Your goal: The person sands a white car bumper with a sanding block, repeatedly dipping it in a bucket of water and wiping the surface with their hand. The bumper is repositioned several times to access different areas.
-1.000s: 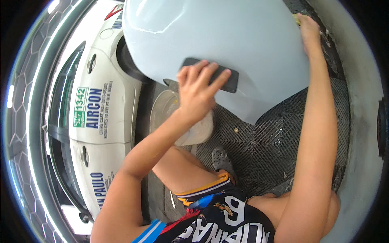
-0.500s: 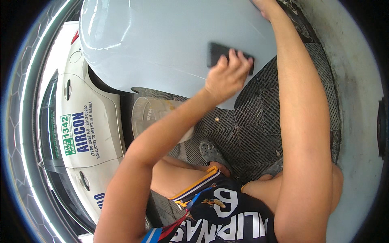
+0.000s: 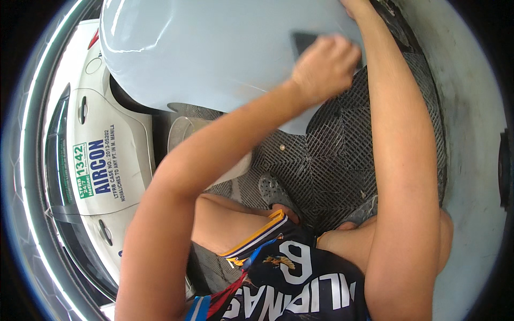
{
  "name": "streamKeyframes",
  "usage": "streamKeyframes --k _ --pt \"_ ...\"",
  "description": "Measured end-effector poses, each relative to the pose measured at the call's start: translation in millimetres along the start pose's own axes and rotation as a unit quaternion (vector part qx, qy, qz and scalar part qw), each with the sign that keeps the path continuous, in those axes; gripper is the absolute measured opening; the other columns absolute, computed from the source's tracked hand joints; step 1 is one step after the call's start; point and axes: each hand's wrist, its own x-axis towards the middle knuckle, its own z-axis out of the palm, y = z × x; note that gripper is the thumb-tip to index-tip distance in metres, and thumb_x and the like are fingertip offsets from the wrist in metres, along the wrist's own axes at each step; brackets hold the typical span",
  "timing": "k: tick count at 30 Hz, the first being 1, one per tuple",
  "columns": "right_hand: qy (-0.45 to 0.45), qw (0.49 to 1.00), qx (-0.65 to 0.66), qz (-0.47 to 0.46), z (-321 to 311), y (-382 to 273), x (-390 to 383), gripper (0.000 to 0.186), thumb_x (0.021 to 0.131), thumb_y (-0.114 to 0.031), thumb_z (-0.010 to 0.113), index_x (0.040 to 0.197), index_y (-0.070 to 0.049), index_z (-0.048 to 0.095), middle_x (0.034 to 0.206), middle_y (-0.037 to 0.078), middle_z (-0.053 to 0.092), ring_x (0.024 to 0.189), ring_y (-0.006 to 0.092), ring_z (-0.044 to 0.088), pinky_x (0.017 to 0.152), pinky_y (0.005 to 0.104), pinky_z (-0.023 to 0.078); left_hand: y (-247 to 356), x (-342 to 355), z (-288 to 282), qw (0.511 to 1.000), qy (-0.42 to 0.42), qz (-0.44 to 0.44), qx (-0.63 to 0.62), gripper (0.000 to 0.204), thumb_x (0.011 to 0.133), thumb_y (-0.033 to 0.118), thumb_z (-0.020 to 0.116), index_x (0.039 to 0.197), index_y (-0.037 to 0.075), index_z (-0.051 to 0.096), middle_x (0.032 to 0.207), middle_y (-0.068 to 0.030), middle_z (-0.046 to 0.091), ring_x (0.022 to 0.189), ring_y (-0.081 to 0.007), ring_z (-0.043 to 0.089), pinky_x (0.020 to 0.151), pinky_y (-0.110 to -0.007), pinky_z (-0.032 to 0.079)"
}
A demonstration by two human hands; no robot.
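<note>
A smooth pale grey car body panel [image 3: 209, 59] spreads across the top of the view. On its right part lies a flat black rectangular pad [image 3: 302, 44], blurred by motion. My left hand [image 3: 325, 67] is closed over this pad and presses it against the panel, covering much of it. Faint light scratch lines run over the surface to the left of the pad. At the top edge, my right hand [image 3: 354, 6] rests by the panel's right side. Its fingers are mostly cut off by the picture's border.
A clear plastic bucket [image 3: 182, 134] stands below the panel, partly behind my left forearm. Dark ribbed matting [image 3: 321, 166] covers the floor around my grey clogs [image 3: 276, 191]. A white car [image 3: 123, 150] is parked at the left; a grey wall [image 3: 471, 160] rises at the right.
My left hand has slid the black pad up and to the right across the panel. The right hand stays by the panel's edge. The view has shifted slightly.
</note>
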Motion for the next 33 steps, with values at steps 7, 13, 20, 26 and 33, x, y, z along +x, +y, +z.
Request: streamKeyframes --k 7,13,20,26,33 --pt "0.003 0.991 0.094 0.090 -15.0 -7.8 -12.5 0.024 0.091 -0.018 0.062 0.098 -0.001 0.078 0.088 0.015 0.075 0.084 0.0259 0.070 0.079 0.0410 0.053 70.0 -111.2 -22.3 0.957 -0.165 -0.126 -0.204 0.039 0.082 0.018 0.066 0.118 0.008 0.074 0.103 -0.0049 0.062 0.103 -0.0233 0.058 0.086 -0.037 0.048" --pt "-0.096 0.961 0.228 0.126 -38.0 -7.0 -14.3 0.035 0.101 -0.026 0.063 0.118 0.004 0.069 0.105 0.013 0.072 0.097 0.0213 0.067 0.087 0.0361 0.053 -22.3 -211.5 -119.8 0.879 -0.101 -0.339 -0.319 0.061 0.071 -0.004 0.072 0.131 0.007 0.069 0.107 -0.0104 0.066 0.098 -0.0292 0.062 0.087 -0.041 0.052" --pt "0.005 0.979 0.153 0.131 -57.6 -10.4 -26.8 0.043 0.101 -0.028 0.061 0.122 0.009 0.066 0.113 0.020 0.073 0.105 0.0319 0.070 0.090 0.0441 0.056 -77.2 -357.6 -135.5 0.778 -0.028 -0.567 -0.270 0.043 0.089 -0.002 0.077 0.131 -0.003 0.065 0.117 -0.0115 0.067 0.107 -0.0175 0.064 0.096 -0.029 0.049" --pt "0.040 0.985 0.116 0.124 -68.8 -18.9 -31.6 0.059 0.106 -0.025 0.054 0.151 0.009 0.038 0.139 0.026 0.059 0.123 0.0350 0.064 0.092 0.0438 0.060 -58.8 -466.0 -87.3 0.596 -0.088 -0.666 -0.440 0.040 0.091 0.008 0.078 0.126 -0.005 0.065 0.111 -0.0057 0.067 0.099 -0.0140 0.061 0.091 -0.028 0.047" --pt "0.047 0.987 0.046 0.145 -81.8 -19.9 -28.2 0.063 0.107 -0.036 0.049 0.156 0.002 0.034 0.148 0.020 0.054 0.130 0.0357 0.060 0.098 0.0460 0.060 -5.0 -520.2 3.1 0.441 -0.213 -0.549 -0.678 0.035 0.078 0.004 0.076 0.110 -0.005 0.064 0.089 -0.0077 0.067 0.085 -0.0179 0.060 0.081 -0.037 0.049"
